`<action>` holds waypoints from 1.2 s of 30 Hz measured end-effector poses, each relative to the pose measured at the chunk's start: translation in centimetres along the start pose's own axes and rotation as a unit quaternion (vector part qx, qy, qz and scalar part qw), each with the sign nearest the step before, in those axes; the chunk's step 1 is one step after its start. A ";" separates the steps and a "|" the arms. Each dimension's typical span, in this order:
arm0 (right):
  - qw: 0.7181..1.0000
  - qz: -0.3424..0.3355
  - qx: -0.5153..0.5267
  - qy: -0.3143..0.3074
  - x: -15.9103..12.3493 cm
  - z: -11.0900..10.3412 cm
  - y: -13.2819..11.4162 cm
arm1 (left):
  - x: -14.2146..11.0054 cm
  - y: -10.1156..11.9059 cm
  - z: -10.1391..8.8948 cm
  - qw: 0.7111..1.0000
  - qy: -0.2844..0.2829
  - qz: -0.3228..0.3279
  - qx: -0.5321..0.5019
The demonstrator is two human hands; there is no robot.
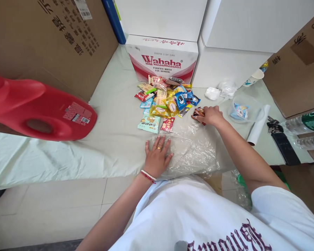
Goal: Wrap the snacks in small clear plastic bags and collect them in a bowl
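Note:
My left hand [157,156] lies flat with fingers spread on the left edge of a crumpled clear plastic bag [196,150] spread on the pale cloth-covered surface [115,129]. My right hand [211,115] is closed around a small brown-wrapped snack [199,112] just beyond the bag's far edge. A pile of several small wrapped snacks [167,99] sits right beside it, toward the far side, with a green packet [149,124] and a red packet [167,124] at its near edge.
A red plastic jug [39,111] lies at the left. A Wahaha water carton [162,59] stands behind the pile, with cardboard and white boxes around. At the right are a clear bowl [244,108], a paper roll [259,125], keys [273,124] and bottles [306,122].

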State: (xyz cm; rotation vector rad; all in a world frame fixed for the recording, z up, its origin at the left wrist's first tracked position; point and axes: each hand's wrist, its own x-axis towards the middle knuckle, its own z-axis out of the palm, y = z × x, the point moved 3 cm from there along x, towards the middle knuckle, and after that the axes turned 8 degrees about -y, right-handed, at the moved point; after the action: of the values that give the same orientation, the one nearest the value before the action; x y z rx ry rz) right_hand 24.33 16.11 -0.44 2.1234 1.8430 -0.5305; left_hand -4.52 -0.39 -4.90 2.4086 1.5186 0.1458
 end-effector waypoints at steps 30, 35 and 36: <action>0.905 -0.421 -0.041 0.047 -13.4 7.2 -7.5 | -4.6 -0.9 -2.7 0.947 0.224 0.179 -0.143; 0.884 -0.459 0.056 0.066 -16.0 6.0 -3.8 | -7.5 -1.0 -2.2 0.938 0.056 0.312 -0.140; 0.878 -0.467 0.086 0.063 -16.9 6.1 -2.6 | -7.7 -1.3 -1.8 0.943 0.032 0.307 -0.122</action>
State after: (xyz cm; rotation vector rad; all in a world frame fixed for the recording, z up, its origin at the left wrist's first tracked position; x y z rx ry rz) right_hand 19.22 -1.15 1.78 1.2171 2.9418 -0.7716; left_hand -9.48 -6.41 -3.00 2.5935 0.6649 0.5116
